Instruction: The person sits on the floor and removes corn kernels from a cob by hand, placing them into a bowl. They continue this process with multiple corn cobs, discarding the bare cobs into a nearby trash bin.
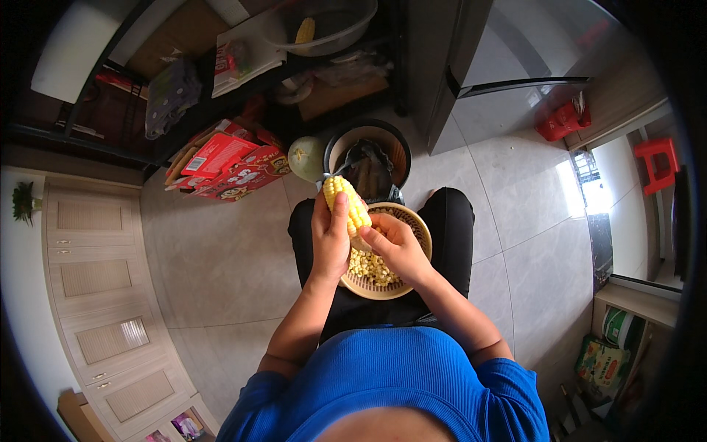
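A yellow corn cob (345, 199) is held up in front of me, tilted, its upper end leaning to the left. My left hand (330, 239) wraps round it from the left, with the thumb along its side. At the lower end my right hand (398, 249) grips the cob, its thumb pressed on the kernels; the other fingers are partly hidden. Beneath both hands, a tan round basket (383, 294) sits on my lap between my knees. Loose corn kernels (372, 269) lie in it.
Beyond the basket stands a round bin (402, 149) with a black bag (366, 169). A pale green melon-like thing (307, 158) and red cardboard boxes (236, 166) are left of it. Another cob (305, 30) lies in a clear bowl (342, 42) on the shelf. A fridge (515, 44) stands right.
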